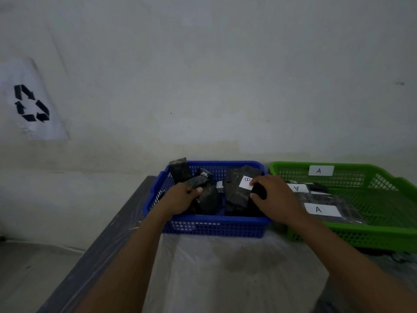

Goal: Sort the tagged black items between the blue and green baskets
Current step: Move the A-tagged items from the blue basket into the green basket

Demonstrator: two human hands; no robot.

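Observation:
A blue basket [212, 229] on the table holds several black wrapped items. One large black item [237, 188] in it bears a white tag marked B [246, 182]. My left hand [180, 199] reaches into the basket's left side and grips a black item [195, 182]. My right hand [275, 197] is over the basket's right side, its thumb and fingers curled round a small black item [259, 191] beside the B tag. To the right, a green basket [372, 238] with an A label [320, 170] on its back wall holds flat black items tagged A [321, 210].
Both baskets stand side by side against a pale wall, on a table [225, 267] covered with clear plastic. The table's left edge drops to the floor. A sheet with a recycling symbol [30, 102] hangs on the wall at left.

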